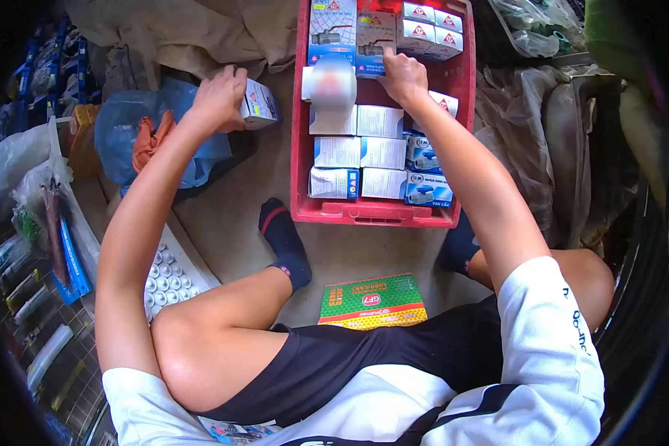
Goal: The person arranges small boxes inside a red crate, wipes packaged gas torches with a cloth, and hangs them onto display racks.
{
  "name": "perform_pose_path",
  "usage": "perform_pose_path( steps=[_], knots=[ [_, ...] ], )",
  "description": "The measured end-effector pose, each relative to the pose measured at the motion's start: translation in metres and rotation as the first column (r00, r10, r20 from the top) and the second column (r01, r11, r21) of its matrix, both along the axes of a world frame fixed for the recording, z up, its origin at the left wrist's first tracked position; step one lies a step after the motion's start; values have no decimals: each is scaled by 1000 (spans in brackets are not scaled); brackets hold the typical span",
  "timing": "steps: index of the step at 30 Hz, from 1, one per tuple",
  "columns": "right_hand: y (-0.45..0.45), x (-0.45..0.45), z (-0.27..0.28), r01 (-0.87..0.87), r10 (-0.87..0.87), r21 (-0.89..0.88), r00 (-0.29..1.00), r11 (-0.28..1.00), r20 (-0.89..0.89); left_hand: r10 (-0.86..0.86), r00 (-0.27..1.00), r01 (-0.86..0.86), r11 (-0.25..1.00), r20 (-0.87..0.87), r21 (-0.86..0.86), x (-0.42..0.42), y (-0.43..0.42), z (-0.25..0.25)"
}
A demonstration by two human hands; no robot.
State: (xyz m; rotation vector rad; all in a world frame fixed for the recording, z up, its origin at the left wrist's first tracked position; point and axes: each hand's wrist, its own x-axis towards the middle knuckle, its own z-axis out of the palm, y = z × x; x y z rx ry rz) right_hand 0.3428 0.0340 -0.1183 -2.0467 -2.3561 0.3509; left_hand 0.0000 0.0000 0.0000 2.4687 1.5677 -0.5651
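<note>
My left hand [224, 100] is closed around a small white and blue carton [261, 104], held left of the red plastic crate [302, 167]. Inside the crate, the curled fingers of my right hand [406, 78] are at the lower right side of a valve box [377, 31], which has a picture of a valve on it. Beside that stands a larger white and blue valve box [332, 30]. Several white cartons [380, 123] fill the crate's middle and front. Blue ball-valve cartons [428, 189] sit at its front right corner. A blurred patch hides part of the crate's left side.
A green and yellow printed box [372, 301] lies on the floor between my legs. To the left are a blue plastic bag [126, 123] with an orange glove [152, 141], and a tray of round silvery pieces [167, 282]. Clear plastic sheeting [513, 141] hangs right of the crate.
</note>
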Motion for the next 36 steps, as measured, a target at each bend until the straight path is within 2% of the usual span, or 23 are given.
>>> perform_pose_path(
  steps=[2, 3, 6, 7, 8, 9, 10, 11, 12, 13, 15, 16, 17, 19, 21, 23, 24, 27, 29, 31, 32, 35, 36],
  knots=[
    [-11, 7, 8, 19, -19, 15, 1000, 1000, -3, 105, 989, -93, 989, 103, -113, 6, 10, 16],
    [-10, -9, 23, 60, -54, 54, 993, 997, -103, 68, 986, -65, 998, 151, -22, -9, 20, 44],
    [-32, 3, 72, 180, -155, 88, 960, 980, -231, 7, 918, -9, 1000, 396, 4, -5, 32, 88],
    [-36, 1, 77, 168, -120, 91, 912, 982, -391, 6, 910, -12, 1000, 415, 13, -3, 35, 111],
    [-39, 1, 82, 156, -77, 104, 842, 982, -533, 22, 837, 10, 998, 547, -54, 2, 38, 128],
    [-41, -1, 88, 143, -28, 120, 748, 982, -663, 48, 747, 41, 992, 663, -117, 7, 39, 144],
    [-46, -8, 101, 125, -88, -15, 604, 992, -792, 186, 558, 66, 961, 809, -267, 18, 34, 159],
    [-50, -16, 113, 80, -164, -143, 441, 986, -882, 145, 669, 76, 962, 729, -261, 30, 33, 181],
    [-54, -24, 122, -94, -344, -353, 97, 931, -934, 183, 583, 131, 941, 792, -313, 43, 29, 190],
    [-59, -27, 135, -251, -519, -476, -142, 843, -843, 227, 490, 192, 914, 842, -358, 54, 26, 195],
    [-75, -32, 157, -446, -577, -386, -462, 808, -674, 286, 413, 311, 848, 865, -429, 67, 27, 192],
    [-73, -22, 149, -669, -672, -253, -492, 699, -554, 323, 366, 322, 836, 873, -444, 66, 30, 179],
    [-77, -15, 140, -683, -661, -212, -505, 699, -554, 402, 339, 436, 734, 851, -521, 65, 37, 173],
    [-82, 1, 147, -703, -653, -192, -476, 685, -588, 379, 328, 487, 717, 866, -498, 78, 42, 156],
    [-77, 2, 126, -461, -516, -278, -539, 842, -666, 449, 434, 306, 742, 781, -596, 91, 41, 139],
    [-70, 10, 109, -215, -475, -430, -528, 877, -704, 178, 597, 106, 949, 782, -297, 81, 55, 96],
    [-66, 14, 104, -72, -441, -457, -430, 887, -788, 174, 667, 37, 963, 724, -265, 76, 57, 87],
    [-53, 24, 78, 285, -505, -538, -185, 793, -843, 302, 591, 50, 911, 748, -408, 84, 56, 93],
    [-38, 24, 43, 445, -507, -422, 87, 790, -857, 381, 581, -2, 884, 719, -467, 83, 55, 89],
    [-28, 10, 30, 470, -479, -312, 290, 826, -828, 420, 573, -18, 865, 704, -502, 81, 53, 81],
    [-23, -2, 22, 437, -504, -388, 187, 811, -843, 420, 573, -9, 862, 704, -507, 79, 52, 76],
    [-20, -24, 32, 529, -523, -343, 235, 776, -819, 453, 562, -15, 842, 692, -539, 78, 46, 57],
    [-24, -21, 30, 495, -510, -329, 290, 804, -810, 463, 574, -19, 832, 676, -554, 78, 45, 52]
  ],
)
